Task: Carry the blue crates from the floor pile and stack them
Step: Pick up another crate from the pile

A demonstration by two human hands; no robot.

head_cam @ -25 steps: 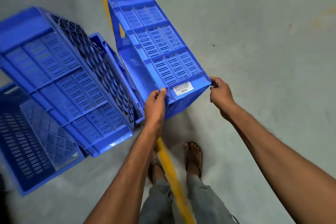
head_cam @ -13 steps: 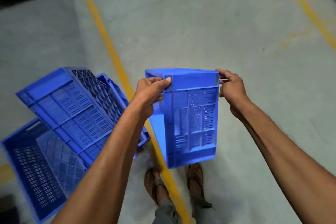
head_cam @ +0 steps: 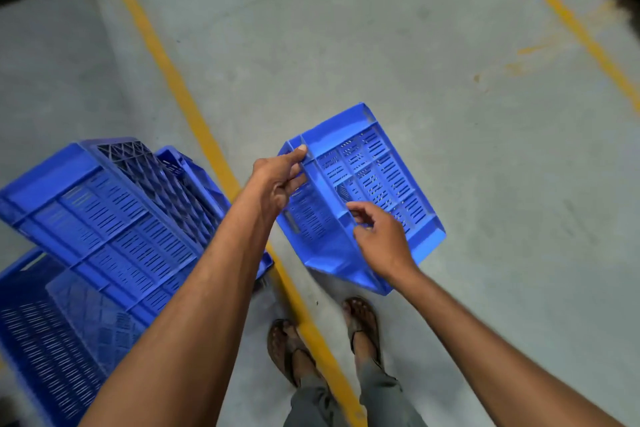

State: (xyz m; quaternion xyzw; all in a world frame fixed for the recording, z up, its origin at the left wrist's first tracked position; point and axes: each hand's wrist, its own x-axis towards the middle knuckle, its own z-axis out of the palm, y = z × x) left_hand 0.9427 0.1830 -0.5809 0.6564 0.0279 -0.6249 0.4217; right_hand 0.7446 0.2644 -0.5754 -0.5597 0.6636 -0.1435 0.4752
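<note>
the blue crate hangs tilted in the air over the floor, just right of the yellow line, its long axis running away and to the right. the left hand is clamped on its upper left rim; the right hand curls loosely against the near slotted wall, its grip unclear. the pile lies to the left.

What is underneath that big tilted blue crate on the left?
The tilted crate leans on an open crate lying on the floor, whose slotted inside shows. Another blue crate's rim pokes out behind. Anything deeper is covered.
</note>
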